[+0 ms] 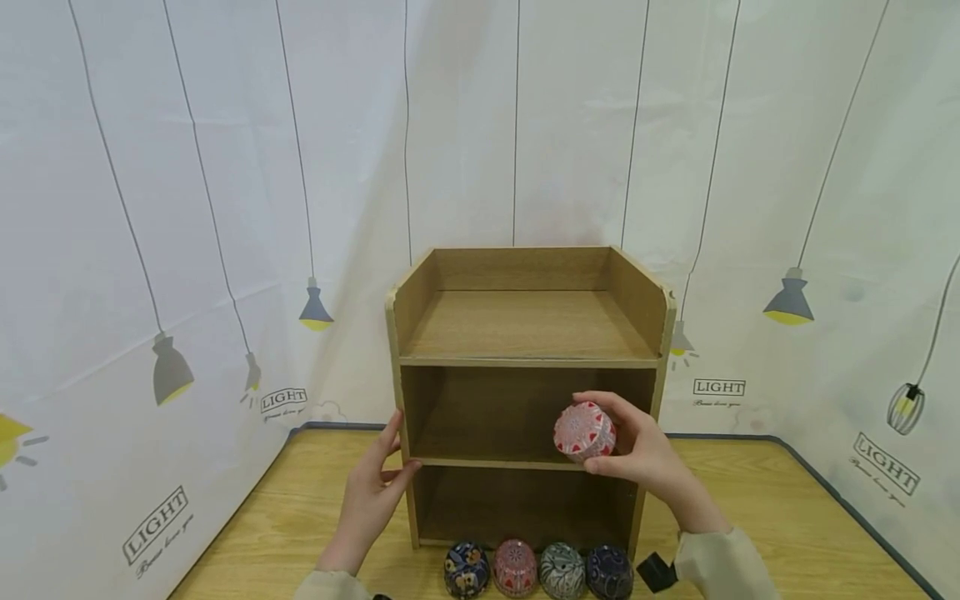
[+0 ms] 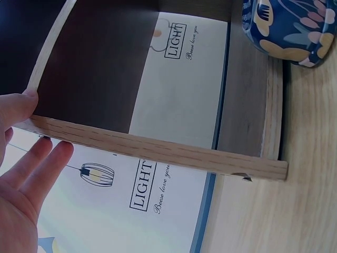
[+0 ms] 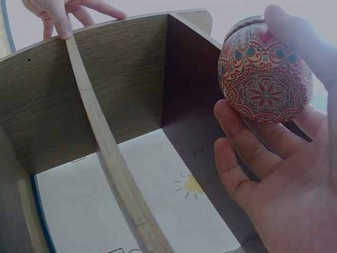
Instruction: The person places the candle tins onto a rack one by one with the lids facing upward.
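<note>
Red and white, the patterned round tin [image 1: 584, 431] is sitting in the right hand [image 1: 643, 457], whose fingers and thumb are curling round it and clamping it on its side, lid face turned toward the camera. The tin is hovering at the mouth of the middle compartment of the wooden shelf unit [image 1: 525, 333], near its right wall and just above the middle board's front edge. The left hand [image 1: 371, 496] is bracing the unit's left side panel, fingers straight against the outside and thumb on the front edge, pinching nothing.

Four more tins [image 1: 537, 569] are standing in a row on the wooden table [image 1: 787, 517], touching or nearly touching the unit's foot.

Being round and smooth, the tin is likely to roll off the board if it is let go while tilted like this, and it could drop onto the row below and scatter it. The grip is also sitting close to the right wall, so the knuckles may be knocking that panel on the way in. The unit looks light; if the left hand eases off, a bump could be shifting it backward
</note>
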A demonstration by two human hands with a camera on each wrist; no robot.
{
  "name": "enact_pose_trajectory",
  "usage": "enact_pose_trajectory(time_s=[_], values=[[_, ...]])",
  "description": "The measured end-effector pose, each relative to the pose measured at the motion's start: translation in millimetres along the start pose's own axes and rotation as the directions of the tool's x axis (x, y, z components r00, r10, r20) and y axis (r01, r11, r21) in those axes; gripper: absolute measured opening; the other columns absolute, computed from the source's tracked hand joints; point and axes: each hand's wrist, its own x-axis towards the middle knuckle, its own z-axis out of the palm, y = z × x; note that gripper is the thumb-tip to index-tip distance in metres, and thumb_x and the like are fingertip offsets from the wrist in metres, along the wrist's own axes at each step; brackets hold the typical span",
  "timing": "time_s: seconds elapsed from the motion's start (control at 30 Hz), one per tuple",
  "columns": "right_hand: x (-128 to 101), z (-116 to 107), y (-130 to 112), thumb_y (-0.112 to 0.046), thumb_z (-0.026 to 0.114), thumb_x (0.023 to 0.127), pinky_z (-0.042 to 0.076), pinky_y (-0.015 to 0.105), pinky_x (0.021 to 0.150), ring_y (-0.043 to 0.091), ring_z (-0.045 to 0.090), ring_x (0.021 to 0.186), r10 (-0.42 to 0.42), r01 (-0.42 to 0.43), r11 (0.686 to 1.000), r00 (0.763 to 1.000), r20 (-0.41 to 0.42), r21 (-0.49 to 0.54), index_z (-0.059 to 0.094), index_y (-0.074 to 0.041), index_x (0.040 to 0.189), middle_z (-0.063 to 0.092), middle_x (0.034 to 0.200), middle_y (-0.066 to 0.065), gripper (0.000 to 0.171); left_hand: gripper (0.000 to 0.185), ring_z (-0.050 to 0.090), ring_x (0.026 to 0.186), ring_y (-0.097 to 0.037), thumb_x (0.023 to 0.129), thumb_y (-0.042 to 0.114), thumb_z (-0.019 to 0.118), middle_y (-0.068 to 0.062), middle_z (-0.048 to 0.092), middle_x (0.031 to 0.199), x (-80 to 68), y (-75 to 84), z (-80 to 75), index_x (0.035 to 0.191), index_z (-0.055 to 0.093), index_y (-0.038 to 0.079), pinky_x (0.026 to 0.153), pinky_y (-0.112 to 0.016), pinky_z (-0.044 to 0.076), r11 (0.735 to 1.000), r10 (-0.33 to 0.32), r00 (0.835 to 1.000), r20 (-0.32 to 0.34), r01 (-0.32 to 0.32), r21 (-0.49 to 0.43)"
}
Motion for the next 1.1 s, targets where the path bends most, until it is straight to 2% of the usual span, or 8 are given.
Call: enact_pose_trajectory(time_s=[0.23,0.53,0.93,1.1], values=[[4,-3,-9,0.008,0.074,0.079,0.059,0.032,0.075,0.018,0.063,0.097,0.004,-0.004,1.0,1.0,-0.015,-0.014,0.042,0.006,0.139,0.059,0.121,0.005,0.068,0.081,0.062,0.104,-0.035,0.078,-0.009,0.075,-0.017,0.052,0.138,0.9,-1.3,0.9,0.149,0.041,0.012,0.062,-0.029,0.06,1.0,0.023,1.0,-0.002,-0.023,-0.006],[10,-7,-18,0.01,0.073,0.078,0.059,0.03,0.073,0.016,0.061,0.097,-0.042,0.04,0.998,0.999,-0.024,-0.058,0.043,0.004,0.139,0.06,0.121,0.004,0.068,0.082,0.062,0.104,-0.035,0.078,-0.008,0.076,-0.018,0.054,0.136,-0.3,-0.8,2.1,0.149,0.041,0.013,0.062,-0.028,0.059,1.0,-0.001,1.0,-0.008,0.001,0.006],[13,-10,-26,0.012,0.073,0.078,0.058,0.028,0.07,0.015,0.062,0.095,-0.074,0.074,0.996,0.997,-0.012,-0.048,0.043,0.006,0.138,0.061,0.118,0.003,0.067,0.082,0.062,0.105,-0.034,0.078,-0.007,0.076,-0.017,0.052,0.138,-0.3,-1.9,2.6,0.149,0.041,0.014,0.062,-0.029,0.06,1.0,0.006,1.0,-0.01,-0.006,0.009],[15,-11,-31,0.013,0.072,0.078,0.059,0.029,0.07,0.015,0.061,0.096,-0.08,0.08,0.996,0.997,-0.001,-0.027,0.041,0.01,0.137,0.06,0.119,0.004,0.066,0.082,0.062,0.105,-0.034,0.077,-0.008,0.076,-0.017,0.052,0.138,-0.6,-2.1,1.7,0.149,0.041,0.014,0.062,-0.031,0.06,1.0,0.002,1.0,-0.011,-0.002,0.009]])
